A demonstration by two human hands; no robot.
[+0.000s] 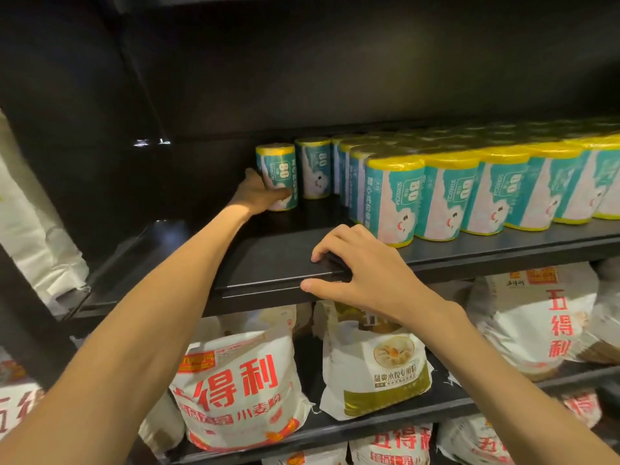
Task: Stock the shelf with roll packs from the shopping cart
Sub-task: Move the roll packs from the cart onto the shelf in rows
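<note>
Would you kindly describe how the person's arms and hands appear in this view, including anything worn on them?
Both arms are bare from the frame's lower edge up to the wrists, with no sleeve in view. The left hand and right hand wear no gloves. No watch, bracelet or ring is visible on either. The fingernails on the right hand look short and unpainted; the left hand's are too shadowed to judge.

The left arm is reaching far forward and up, bare forearm stretched out, and the left hand [258, 193] is wrapping its thumb and fingers around something at the far end. The right hand [362, 270] is sitting nearer, palm down, fingers curling over an edge, thumb pressing underneath.
</note>
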